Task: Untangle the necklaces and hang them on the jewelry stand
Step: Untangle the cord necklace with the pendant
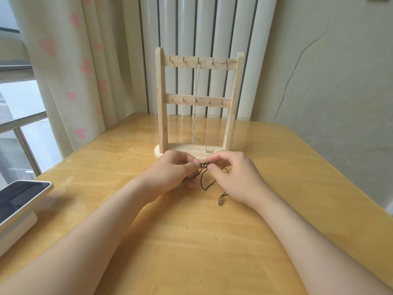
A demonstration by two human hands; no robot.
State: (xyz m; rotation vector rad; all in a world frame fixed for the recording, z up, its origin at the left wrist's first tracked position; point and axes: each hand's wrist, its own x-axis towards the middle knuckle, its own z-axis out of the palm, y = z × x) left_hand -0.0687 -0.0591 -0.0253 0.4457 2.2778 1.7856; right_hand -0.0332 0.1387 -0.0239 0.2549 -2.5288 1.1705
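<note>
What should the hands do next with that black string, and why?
Probably tease the knot loose. Both the left hand and the right hand pinch the dark cord necklace right at that knot, while its pendant lies on the table. It likely can't hang neatly on the jewelry stand until the knot opens.
</note>
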